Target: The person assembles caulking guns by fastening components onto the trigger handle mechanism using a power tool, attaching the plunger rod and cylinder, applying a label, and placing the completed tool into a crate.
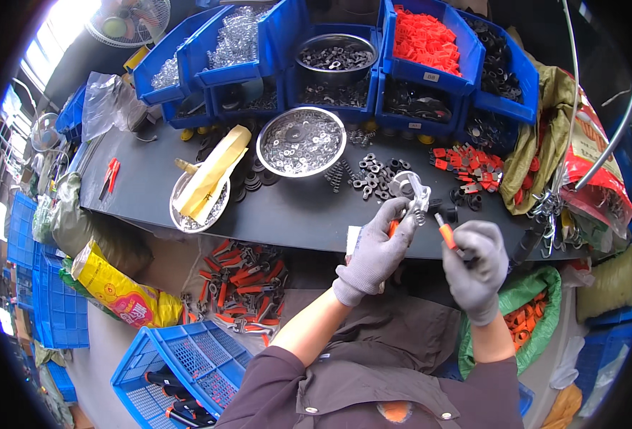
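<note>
My left hand (pixel 376 250), in a grey glove, is closed on a shiny metal part with a coil spring (pixel 419 207); a bit of orange shows by its fingers. To its right my right hand (pixel 476 270), gloved too, is closed on a small orange piece with a grey metal tip (pixel 445 232). That tip points toward the spring part and stands apart from it. Just beyond the left hand, dark ring-shaped metal parts (pixel 381 175) lie in a loose heap on the black table (pixel 298 213). Orange and metal pieces (pixel 471 164) are piled behind the right hand.
Blue bins (pixel 248 70) of springs and orange parts line the back. A steel bowl of washers (pixel 301 173) and a smaller bowl (pixel 186 226) stand left. Orange-handled tools (pixel 241 280), a blue crate (pixel 133 361) and a green sack (pixel 553 318) sit below the table edge.
</note>
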{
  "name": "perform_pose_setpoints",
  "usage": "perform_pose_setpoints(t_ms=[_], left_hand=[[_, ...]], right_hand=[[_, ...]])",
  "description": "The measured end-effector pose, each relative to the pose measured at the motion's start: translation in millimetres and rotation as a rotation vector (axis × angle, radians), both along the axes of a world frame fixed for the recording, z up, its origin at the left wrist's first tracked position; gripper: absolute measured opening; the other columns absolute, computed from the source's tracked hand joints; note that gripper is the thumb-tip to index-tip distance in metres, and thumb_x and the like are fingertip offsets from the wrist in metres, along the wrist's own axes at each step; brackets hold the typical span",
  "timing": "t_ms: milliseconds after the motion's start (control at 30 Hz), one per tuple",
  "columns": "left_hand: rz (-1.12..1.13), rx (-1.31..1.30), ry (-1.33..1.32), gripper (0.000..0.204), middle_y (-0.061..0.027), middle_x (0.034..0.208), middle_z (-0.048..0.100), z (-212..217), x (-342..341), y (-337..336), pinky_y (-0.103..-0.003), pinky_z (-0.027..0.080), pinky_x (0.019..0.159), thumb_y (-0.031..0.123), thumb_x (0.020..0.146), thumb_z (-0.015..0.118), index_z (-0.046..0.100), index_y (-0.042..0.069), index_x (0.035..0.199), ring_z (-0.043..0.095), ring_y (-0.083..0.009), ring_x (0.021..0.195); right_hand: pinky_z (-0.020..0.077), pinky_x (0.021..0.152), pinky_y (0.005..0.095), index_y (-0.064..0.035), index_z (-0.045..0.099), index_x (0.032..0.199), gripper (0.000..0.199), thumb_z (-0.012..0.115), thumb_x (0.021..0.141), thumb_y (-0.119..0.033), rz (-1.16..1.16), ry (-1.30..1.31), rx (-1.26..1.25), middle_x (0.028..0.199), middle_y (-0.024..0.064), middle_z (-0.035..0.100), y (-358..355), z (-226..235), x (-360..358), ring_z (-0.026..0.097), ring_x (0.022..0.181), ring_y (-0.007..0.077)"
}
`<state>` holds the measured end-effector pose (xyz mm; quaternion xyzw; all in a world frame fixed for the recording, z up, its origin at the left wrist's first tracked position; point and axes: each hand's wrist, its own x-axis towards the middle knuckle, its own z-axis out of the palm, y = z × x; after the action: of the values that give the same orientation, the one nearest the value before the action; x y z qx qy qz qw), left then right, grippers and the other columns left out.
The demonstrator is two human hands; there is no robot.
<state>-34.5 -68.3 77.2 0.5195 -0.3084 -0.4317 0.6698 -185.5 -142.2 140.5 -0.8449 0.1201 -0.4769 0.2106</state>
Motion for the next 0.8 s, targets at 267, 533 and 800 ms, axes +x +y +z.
perform_pose_setpoints(t_ms=[267, 533, 800], left_hand=[[0.072, -0.040, -0.206, 0.032, -0.0088, 0.089, 0.062, 5, 2, 13, -0.030, 0.049, 0.075, 0.024, 0.097, 0.062, 0.056, 0.002, 0.121, 0.058, -0.0142, 0.082], [0.242, -0.152, -0.440, 0.034, -0.0167, 0.098, 0.068, -10, -1, 13, -0.038, 0.053, 0.076, 0.027, 0.096, 0.063, 0.057, 0.007, 0.123, 0.069, -0.0345, 0.089], [0.248, -0.145, -0.418, 0.036, -0.0166, 0.099, 0.066, -6, 10, 12, -0.037, 0.052, 0.080, 0.029, 0.095, 0.064, 0.057, 0.006, 0.122, 0.068, -0.0297, 0.092]], right_hand=[[0.0531, 0.059, 0.0292, -0.0033, 0.065, 0.100, 0.031, 0.076, 0.074, 0.010, 0.025, 0.102, -0.014, 0.091, 0.0131, 0.065, 17, 9, 6, 0.066, 0.069, 0.0200], [0.0531, 0.059, 0.0337, -0.0036, 0.068, 0.100, 0.031, 0.080, 0.072, 0.004, -0.070, 0.102, -0.358, 0.092, 0.0117, 0.067, 20, -9, 28, 0.067, 0.070, 0.0271], [0.0547, 0.062, 0.0303, -0.0046, 0.069, 0.097, 0.028, 0.078, 0.075, 0.010, -0.018, 0.080, -0.031, 0.093, 0.0118, 0.067, 21, 4, 34, 0.068, 0.073, 0.0204]])
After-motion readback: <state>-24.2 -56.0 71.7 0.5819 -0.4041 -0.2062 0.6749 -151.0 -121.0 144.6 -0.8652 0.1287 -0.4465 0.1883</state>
